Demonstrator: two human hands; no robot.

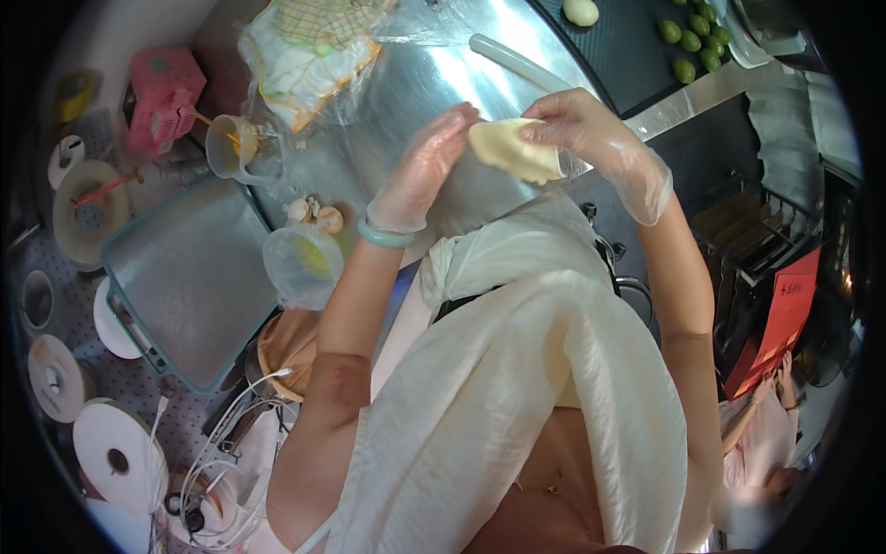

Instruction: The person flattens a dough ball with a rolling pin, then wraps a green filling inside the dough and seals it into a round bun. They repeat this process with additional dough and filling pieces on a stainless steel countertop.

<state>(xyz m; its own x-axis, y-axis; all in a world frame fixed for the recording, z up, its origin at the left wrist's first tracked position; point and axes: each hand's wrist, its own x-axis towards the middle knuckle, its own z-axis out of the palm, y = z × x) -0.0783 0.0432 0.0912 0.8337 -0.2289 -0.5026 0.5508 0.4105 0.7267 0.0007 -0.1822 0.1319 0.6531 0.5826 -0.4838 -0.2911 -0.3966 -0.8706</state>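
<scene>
A thin flap of pale dough [509, 147], curved over and rough along its lower edge, hangs above the steel worktop [394, 97]. Pinching its right end is my right hand [588, 131], in a clear plastic glove. My left hand [436, 159], also gloved, is raised flat beside the dough's left end with nothing in it; whether its fingertips touch the dough I cannot tell. A pale rolling pin [516, 62] lies just beyond, its near end hidden by my right hand. At the top right, a black tray [630, 62] bears a dough ball [580, 12] and several green balls [690, 41].
On the left stand a plastic cup [216, 156] of yellow liquid, eggshells [330, 219], a plastic-lined container [302, 266] and a teal-edged board [194, 284]. Plastic-covered cloths [304, 69] lie at the back. A person [761, 436] at right holds red paper [779, 322].
</scene>
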